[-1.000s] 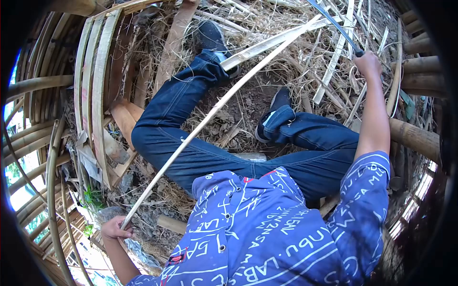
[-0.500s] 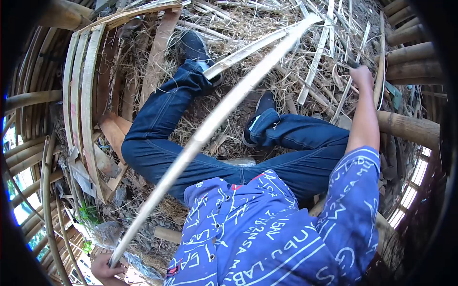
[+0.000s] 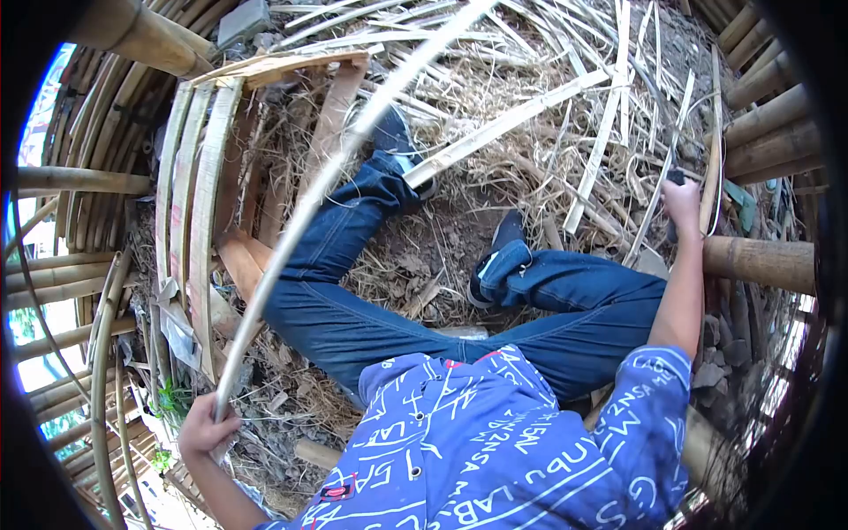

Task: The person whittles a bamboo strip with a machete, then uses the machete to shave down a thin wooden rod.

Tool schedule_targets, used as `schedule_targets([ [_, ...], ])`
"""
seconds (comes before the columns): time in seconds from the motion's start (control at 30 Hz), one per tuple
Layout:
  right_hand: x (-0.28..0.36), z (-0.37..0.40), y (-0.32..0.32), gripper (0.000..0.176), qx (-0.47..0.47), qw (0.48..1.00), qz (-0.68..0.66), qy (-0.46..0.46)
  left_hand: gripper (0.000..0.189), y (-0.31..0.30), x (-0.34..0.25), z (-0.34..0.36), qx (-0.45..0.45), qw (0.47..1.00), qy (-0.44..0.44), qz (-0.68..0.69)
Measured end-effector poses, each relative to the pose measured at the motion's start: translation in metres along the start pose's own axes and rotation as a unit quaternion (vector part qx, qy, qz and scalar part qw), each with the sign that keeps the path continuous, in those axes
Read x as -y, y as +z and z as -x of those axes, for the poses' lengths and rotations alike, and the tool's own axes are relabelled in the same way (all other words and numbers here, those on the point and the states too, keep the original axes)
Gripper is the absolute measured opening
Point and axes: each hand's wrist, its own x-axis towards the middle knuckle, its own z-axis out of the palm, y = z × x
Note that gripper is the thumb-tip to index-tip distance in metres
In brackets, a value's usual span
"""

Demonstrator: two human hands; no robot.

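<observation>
My left hand [image 3: 209, 426], low at the left, is closed round the lower end of a long pale bamboo strip [image 3: 309, 201]. The strip slants up and to the right across my left leg and runs out of view at the top. At the right, my right hand [image 3: 680, 205] is wrapped round a dark-handled tool [image 3: 676, 177]. Most of that tool is hidden by the fingers, so I cannot tell its kind. A flat split bamboo piece [image 3: 508, 126] lies with its near end by my left foot.
Split strips and shavings [image 3: 530, 97] litter the ground ahead. A wooden slatted frame [image 3: 205, 203] stands left of my leg. Thick bamboo poles [image 3: 760, 263] lie at the right, and bamboo fencing [image 3: 66, 283] lines the left. A grey block [image 3: 243, 22] sits at the top.
My left hand has come up and forward with the bamboo strip, whose far end has swung up and left out of view. My right hand has moved slightly down. The view has shifted.
</observation>
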Motion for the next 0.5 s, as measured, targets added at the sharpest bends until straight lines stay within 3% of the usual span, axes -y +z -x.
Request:
schedule_targets([
  [0.03, 0.006, 0.005, 0.009, 0.017, 0.006, 0.999, -0.009, -0.045, 0.028, 0.009, -0.012, -0.013, 0.015, 0.999, 0.002, -0.05],
  [0.1, 0.062, 0.044, 0.016, 0.013, 0.054, 0.992, -0.113, 0.031, 0.024, 0.043, -0.048, -0.037, -0.013, 0.991, 0.055, -0.119],
  [0.23, 0.118, 0.123, 0.044, 0.01, 0.127, 0.964, -0.229, 0.042, 0.02, 0.092, -0.062, -0.089, -0.021, 0.974, 0.156, -0.165],
  [0.3, 0.143, 0.164, 0.053, 0.006, 0.192, 0.948, -0.25, 0.049, 0.02, 0.111, -0.088, -0.091, -0.002, 0.985, 0.125, -0.118],
  [0.37, 0.14, 0.196, 0.076, 0.007, 0.251, 0.937, -0.242, 0.016, 0.019, 0.129, -0.085, -0.101, -0.074, 0.97, 0.193, -0.128],
  [0.4, 0.14, 0.212, 0.086, 0.008, 0.273, 0.928, -0.252, 0.002, 0.023, 0.136, -0.09, -0.105, -0.063, 0.963, 0.234, -0.115],
  [0.43, 0.142, 0.228, 0.097, 0.008, 0.296, 0.918, -0.264, -0.013, 0.023, 0.143, -0.098, -0.106, -0.064, 0.963, 0.234, -0.114],
  [0.5, 0.148, 0.261, 0.118, 0.008, 0.315, 0.904, -0.289, -0.023, 0.026, 0.155, -0.114, -0.105, -0.038, 0.993, 0.111, -0.011],
])
